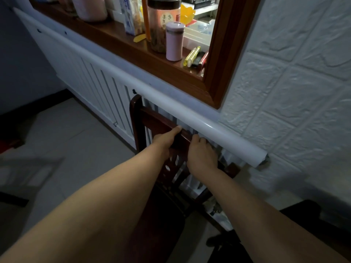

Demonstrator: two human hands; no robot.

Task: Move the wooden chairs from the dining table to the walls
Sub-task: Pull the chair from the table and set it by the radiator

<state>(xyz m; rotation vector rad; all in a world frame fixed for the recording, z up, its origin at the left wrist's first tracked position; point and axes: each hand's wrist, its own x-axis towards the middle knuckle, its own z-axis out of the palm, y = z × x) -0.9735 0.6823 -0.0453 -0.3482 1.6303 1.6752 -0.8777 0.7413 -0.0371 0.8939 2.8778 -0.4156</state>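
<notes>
Both hands clamped on top rail of dark wooden chair [152, 120]: left hand [165, 140] wrapped over rail with thumb stretched along it, right hand [202, 153] curled over rail just beside, fingers [197, 138] on far side. Chair near centre of scene, backrest toward wall, top rail running from far left to near right, roughly parallel to white rounded ledge [171, 103] just above and behind it. Seat dim and mostly hidden under forearms; carved openings of back splat visible between wrists. Backrest close against white slatted radiator cover [91, 80]; contact impossible to tell. Above, brown-framed window sill [121, 42] crowded with pink tumbler [174, 41], clear jar [161, 23], carton [131, 16], yellow marker [192, 56] and lighters beside it. White embossed brick-pattern wall [294, 73] on right. Pale tiled floor [62, 137] on left; dark blurred shape at near right, unidentifiable.
</notes>
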